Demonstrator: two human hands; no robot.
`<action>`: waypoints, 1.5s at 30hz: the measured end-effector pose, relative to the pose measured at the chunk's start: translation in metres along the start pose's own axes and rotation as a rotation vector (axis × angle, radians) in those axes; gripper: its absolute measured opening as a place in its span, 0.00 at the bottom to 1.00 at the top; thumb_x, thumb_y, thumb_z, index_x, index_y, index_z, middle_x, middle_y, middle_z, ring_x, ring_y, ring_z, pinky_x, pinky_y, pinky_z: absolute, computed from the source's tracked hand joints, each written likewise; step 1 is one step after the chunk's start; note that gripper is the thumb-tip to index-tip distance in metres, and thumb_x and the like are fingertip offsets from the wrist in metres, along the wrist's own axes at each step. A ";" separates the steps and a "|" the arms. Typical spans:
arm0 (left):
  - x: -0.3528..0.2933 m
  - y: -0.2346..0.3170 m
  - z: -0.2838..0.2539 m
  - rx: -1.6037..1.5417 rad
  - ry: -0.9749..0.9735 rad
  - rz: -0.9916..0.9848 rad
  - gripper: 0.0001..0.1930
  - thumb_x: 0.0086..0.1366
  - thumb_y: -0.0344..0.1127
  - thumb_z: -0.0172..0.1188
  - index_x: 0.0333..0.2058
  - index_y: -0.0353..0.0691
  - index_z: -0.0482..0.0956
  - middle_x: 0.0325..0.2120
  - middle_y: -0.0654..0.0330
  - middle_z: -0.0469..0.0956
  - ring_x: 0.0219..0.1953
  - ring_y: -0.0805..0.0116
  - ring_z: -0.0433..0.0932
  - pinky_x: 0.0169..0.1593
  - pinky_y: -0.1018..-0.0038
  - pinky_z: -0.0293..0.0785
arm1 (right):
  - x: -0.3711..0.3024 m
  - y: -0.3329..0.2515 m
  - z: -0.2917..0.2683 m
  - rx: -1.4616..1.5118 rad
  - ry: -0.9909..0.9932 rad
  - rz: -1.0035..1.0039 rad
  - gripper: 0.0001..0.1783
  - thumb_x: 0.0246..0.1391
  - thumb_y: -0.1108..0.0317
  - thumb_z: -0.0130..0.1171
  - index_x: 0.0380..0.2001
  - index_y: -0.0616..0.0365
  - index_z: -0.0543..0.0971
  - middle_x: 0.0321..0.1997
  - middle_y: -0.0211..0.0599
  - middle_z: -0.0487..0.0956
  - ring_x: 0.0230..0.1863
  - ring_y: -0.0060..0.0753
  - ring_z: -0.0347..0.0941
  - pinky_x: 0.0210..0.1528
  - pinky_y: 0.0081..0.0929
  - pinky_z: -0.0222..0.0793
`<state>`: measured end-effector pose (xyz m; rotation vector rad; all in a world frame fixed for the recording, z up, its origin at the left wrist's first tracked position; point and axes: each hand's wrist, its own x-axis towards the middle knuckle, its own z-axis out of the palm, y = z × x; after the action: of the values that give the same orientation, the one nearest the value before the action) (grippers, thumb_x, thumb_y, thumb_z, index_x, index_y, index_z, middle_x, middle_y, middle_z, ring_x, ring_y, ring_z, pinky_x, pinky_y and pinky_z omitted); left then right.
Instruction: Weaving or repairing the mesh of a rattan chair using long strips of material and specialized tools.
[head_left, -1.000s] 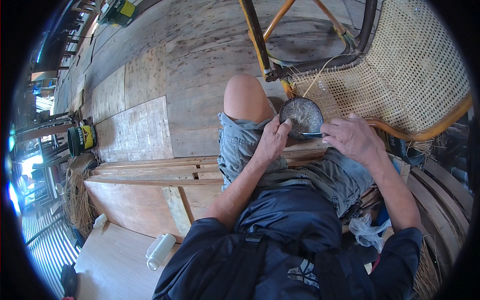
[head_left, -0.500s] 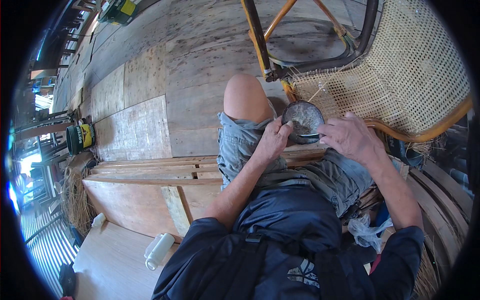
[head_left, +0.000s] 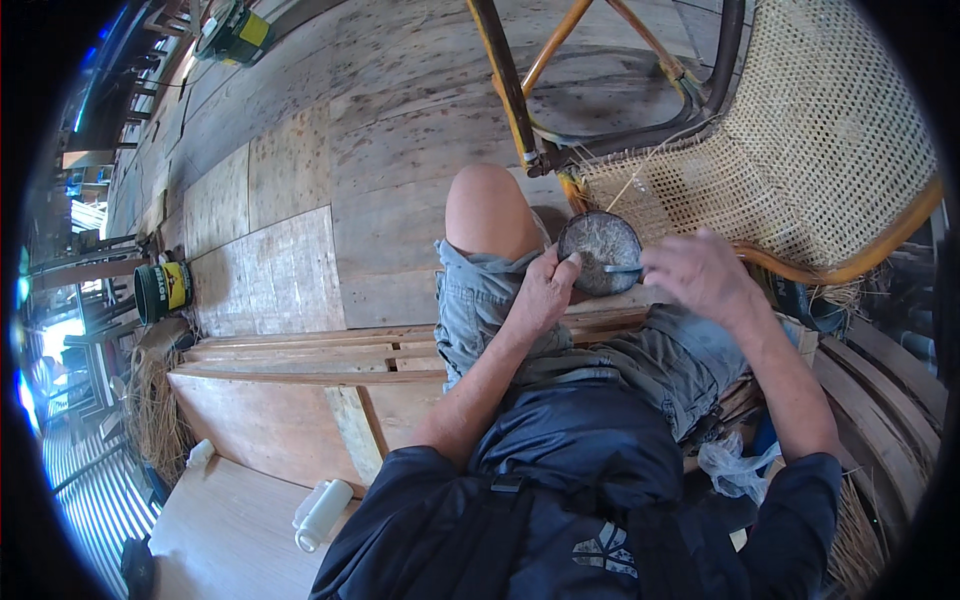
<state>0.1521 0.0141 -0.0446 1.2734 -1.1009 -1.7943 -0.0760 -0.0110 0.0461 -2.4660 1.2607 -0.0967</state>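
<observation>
A small dark round bowl (head_left: 592,235) with greyish residue on its inside is held out above my lap. My left hand (head_left: 546,292) is closed on its left rim, thumb over the edge. Slightly smeared by motion, my right hand (head_left: 700,278) is closed at the bowl's right side. From its fingers a thin flat blade-like tool (head_left: 622,268) reaches across the inside of the bowl; the end in my fingers is hidden. Just beyond the bowl is a chair with a woven cane seat (head_left: 740,190), a loose cane strand (head_left: 640,178) sticking out at its left edge.
Stacked boards (head_left: 290,350) lie left of my legs. A white bottle (head_left: 323,515) rests on a pale panel (head_left: 225,535). Dark green buckets, one at the left (head_left: 162,290), stand on the plywood floor. A clear plastic bag (head_left: 738,465) and curved wood strips (head_left: 880,400) are at my right.
The bowl has tipped so that more of its inside faces me. The flat tool now shows inside it, and my right hand has shifted slightly.
</observation>
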 end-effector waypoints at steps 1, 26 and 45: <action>0.000 -0.001 0.000 0.003 -0.002 0.001 0.14 0.64 0.35 0.43 0.42 0.31 0.70 0.28 0.64 0.71 0.31 0.76 0.65 0.39 0.79 0.65 | 0.003 0.002 -0.001 0.045 0.067 0.032 0.07 0.48 0.61 0.57 0.31 0.48 0.74 0.23 0.27 0.72 0.27 0.30 0.71 0.35 0.31 0.62; 0.005 0.001 0.007 -0.189 0.107 0.103 0.13 0.67 0.35 0.43 0.47 0.37 0.65 0.25 0.69 0.65 0.25 0.82 0.60 0.29 0.83 0.61 | -0.004 -0.025 0.019 0.178 0.212 0.272 0.08 0.47 0.64 0.58 0.31 0.53 0.73 0.26 0.36 0.74 0.27 0.43 0.73 0.28 0.36 0.68; 0.016 -0.006 0.014 -0.151 0.191 0.205 0.13 0.67 0.34 0.43 0.47 0.35 0.64 0.29 0.66 0.68 0.28 0.79 0.63 0.33 0.80 0.65 | 0.002 -0.016 0.036 0.247 0.295 0.376 0.10 0.45 0.63 0.60 0.31 0.53 0.74 0.28 0.40 0.75 0.29 0.48 0.72 0.29 0.40 0.67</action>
<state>0.1332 0.0060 -0.0543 1.1697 -0.9349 -1.5389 -0.0544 0.0062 0.0182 -2.0204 1.6992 -0.4984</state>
